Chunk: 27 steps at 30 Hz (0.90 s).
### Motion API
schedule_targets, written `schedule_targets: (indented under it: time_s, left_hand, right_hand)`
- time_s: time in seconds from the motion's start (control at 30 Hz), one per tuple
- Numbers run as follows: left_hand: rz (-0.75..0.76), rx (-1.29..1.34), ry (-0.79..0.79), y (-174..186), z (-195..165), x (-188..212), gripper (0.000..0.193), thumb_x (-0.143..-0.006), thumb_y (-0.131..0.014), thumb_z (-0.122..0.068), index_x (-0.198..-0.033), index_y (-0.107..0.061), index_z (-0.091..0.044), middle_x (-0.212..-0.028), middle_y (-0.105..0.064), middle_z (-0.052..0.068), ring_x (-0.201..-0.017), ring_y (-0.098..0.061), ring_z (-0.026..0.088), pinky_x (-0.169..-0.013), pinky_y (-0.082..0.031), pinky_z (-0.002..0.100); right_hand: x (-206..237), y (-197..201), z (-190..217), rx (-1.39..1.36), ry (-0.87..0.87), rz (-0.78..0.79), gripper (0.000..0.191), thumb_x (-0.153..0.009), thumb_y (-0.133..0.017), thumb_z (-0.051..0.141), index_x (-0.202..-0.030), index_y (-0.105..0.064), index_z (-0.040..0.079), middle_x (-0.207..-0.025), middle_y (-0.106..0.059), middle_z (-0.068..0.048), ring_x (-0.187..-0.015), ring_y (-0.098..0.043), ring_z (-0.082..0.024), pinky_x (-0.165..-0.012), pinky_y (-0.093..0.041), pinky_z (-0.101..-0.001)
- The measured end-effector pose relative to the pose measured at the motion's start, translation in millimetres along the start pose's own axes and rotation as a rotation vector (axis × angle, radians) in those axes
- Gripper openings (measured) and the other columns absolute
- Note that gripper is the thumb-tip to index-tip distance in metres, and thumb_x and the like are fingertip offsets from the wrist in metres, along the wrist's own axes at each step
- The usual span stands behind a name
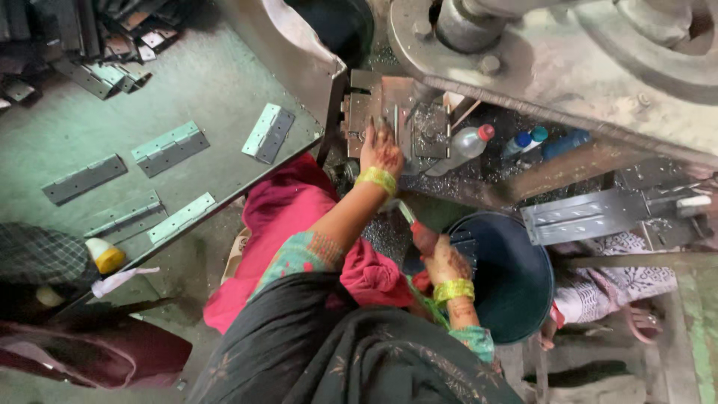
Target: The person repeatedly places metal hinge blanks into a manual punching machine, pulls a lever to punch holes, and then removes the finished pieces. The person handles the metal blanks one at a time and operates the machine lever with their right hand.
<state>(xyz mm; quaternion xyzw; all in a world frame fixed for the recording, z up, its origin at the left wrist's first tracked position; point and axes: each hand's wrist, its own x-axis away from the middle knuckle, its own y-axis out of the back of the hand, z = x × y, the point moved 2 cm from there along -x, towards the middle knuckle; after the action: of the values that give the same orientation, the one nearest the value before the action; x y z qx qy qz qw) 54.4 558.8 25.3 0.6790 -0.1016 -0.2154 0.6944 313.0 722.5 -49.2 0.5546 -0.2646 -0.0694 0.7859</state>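
left hand (381,150): reaching far, flat on the metal die block (389,112) of the press, fingers spread and resting on it, so its grip is apart, not wrapped round anything

right hand (441,258): nearer, just over the rim of the bucket, grip clamped on a red-handled tool (413,224) whose tip points up toward the left wrist

wrists: both have yellow-green bangles, the sleeves are teal with a pattern

die block: sits under the big grey press frame (568,67), far centre, with a small metal piece (430,131) seated on its right side, just beside the left hand's fingers

bucket (516,292): dark blue, round, right of the right hand, down low by the person's lap; can't really tell what's inside

bottles: a clear plastic bottle with a red cap (464,146) lying tilted right of the die block, two blue-capped ones (523,142) a bit further right

surface (112,112): green-grey metal top on the left, with several hinges lying flat and apart, e.g. one folded hinge (269,133) near its right edge and a longer one (170,148) mid-top

hinge pile (112,52): dark jumble at the far left corner

yellow-capped bottle (105,254): near left edge of the surface

metal plate (583,215): ribbed strip on the right, past the bucket

another person: patterned white cloth and a sandalled foot (636,318) at near right
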Motion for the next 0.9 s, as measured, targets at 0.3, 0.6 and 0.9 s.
schedule_targets:
  time_s: [0.3,0.6,0.9]
  left_hand:
    - [-0.075,0.166,-0.106,-2,7,-8,0.042,-0.096,-0.044,-0.018,-0.118,-0.074,0.002,-0.152,-0.053,0.023,-0.15,-0.035,0.036,-0.123,-0.021,0.051]
    - [-0.225,0.195,0.078,-15,3,-37,0.056,-0.094,-0.038,-0.02,-0.14,-0.061,0.004,-0.151,-0.052,0.017,-0.148,-0.035,0.034,-0.12,-0.023,0.048]
    - [0.036,0.227,0.042,-13,14,-30,0.061,-0.091,-0.027,-0.019,-0.144,-0.05,-0.002,-0.158,-0.041,0.009,-0.15,-0.029,0.024,-0.119,-0.02,0.048]
  right_hand:
    - [5,-19,13,-0.128,-0.005,-0.017,0.064,-0.081,-0.078,0.028,-0.13,-0.047,0.002,-0.114,-0.069,-0.031,-0.11,-0.066,-0.049,-0.093,-0.051,-0.0559]
    - [7,-26,22,-0.109,-0.02,-0.055,0.078,-0.079,-0.079,0.029,-0.143,-0.042,0.004,-0.119,-0.066,-0.03,-0.11,-0.063,-0.05,-0.091,-0.049,-0.0578]
    - [-2,-22,1,-0.037,0.071,-0.077,0.084,-0.078,-0.081,0.035,-0.144,-0.041,0.001,-0.122,-0.067,-0.029,-0.115,-0.064,-0.047,-0.095,-0.051,-0.0535]
